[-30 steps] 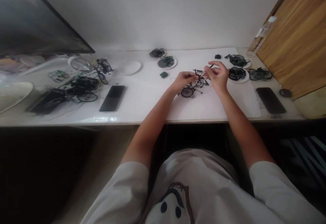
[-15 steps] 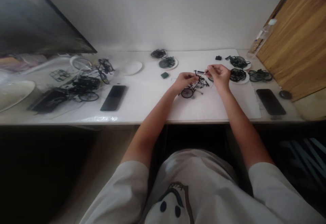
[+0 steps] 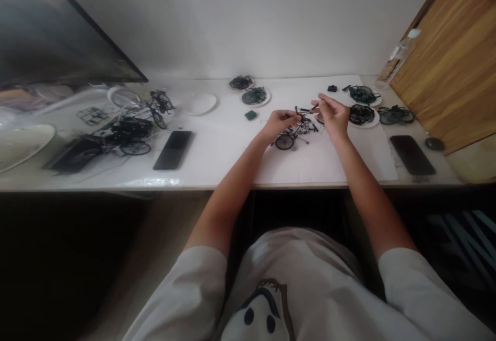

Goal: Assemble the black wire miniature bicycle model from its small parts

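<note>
A small model bicycle [image 3: 285, 141], dark with spoked wheels, stands on the white sheet in front of me. My left hand [image 3: 282, 124] is closed on its upper part, and my fingers hide some of the frame. Just to the right, my right hand [image 3: 332, 115] pinches a thin, dark, rod-like piece [image 3: 315, 107], its kind too small to make out. That piece points toward the bicycle's handlebar area. Small dark and silvery parts [image 3: 310, 125] lie between both hands.
Plates with dark bicycle parts stand at the back [image 3: 267, 98] and right [image 3: 375, 119]. A green piece [image 3: 250, 115] lies left of my hands. Phones [image 3: 173, 150] [image 3: 412, 155] flank the sheet. More model bicycles [image 3: 134, 129] stand left; a bottle [image 3: 399, 57] leans by the wooden board [image 3: 449, 67].
My right hand has shifted slightly up and left, its fingers more extended, and the thin piece in it has changed its angle. My left hand and the bicycle have hardly moved.
</note>
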The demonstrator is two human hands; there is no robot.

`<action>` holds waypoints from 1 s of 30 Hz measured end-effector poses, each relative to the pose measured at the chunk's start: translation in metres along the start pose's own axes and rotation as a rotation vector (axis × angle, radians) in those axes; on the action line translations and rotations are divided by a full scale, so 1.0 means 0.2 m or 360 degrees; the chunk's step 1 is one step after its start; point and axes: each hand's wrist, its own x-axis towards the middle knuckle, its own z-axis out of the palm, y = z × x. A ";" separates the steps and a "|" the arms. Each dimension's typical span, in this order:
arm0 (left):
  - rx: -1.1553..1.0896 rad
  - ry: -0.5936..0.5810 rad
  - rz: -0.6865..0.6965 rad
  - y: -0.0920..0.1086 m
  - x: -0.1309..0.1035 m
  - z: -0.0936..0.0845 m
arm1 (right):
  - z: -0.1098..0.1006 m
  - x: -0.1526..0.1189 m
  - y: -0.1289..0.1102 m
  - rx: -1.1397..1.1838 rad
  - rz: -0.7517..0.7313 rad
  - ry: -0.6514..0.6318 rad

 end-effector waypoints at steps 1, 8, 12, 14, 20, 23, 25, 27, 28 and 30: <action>0.0006 -0.0001 -0.0006 0.00 0.00 0.00 | 0.00 0.00 0.01 0.0003 -0.0004 -0.0010; 0.0043 0.0004 -0.0007 -0.02 0.00 -0.01 | -0.01 0.02 0.01 -0.0018 -0.0007 -0.0029; 0.0051 0.0001 -0.0011 -0.01 0.00 -0.01 | -0.01 0.01 -0.01 -0.0007 -0.0020 0.0004; 0.0035 -0.0013 -0.0008 0.00 0.00 0.00 | -0.01 0.01 -0.02 -0.0013 -0.0016 0.0014; 0.0007 -0.0035 0.0003 0.00 -0.01 0.00 | 0.00 0.01 -0.01 -0.0015 0.0005 0.0050; -0.0015 -0.0031 -0.0016 0.00 -0.01 0.00 | 0.00 0.01 0.00 -0.0041 0.0005 0.0056; -0.0023 -0.0038 -0.0021 0.01 -0.01 0.00 | -0.01 0.01 0.00 -0.0049 0.0005 0.0060; -0.0020 -0.0057 -0.0017 0.01 -0.02 0.00 | -0.01 0.01 0.00 -0.0052 -0.0011 0.0060; -0.0015 -0.0066 -0.0012 0.00 -0.02 0.00 | -0.01 0.01 0.00 -0.0054 -0.0023 0.0057; -0.0016 -0.0070 -0.0004 -0.01 -0.01 0.00 | -0.01 0.00 -0.01 -0.0058 -0.0042 0.0058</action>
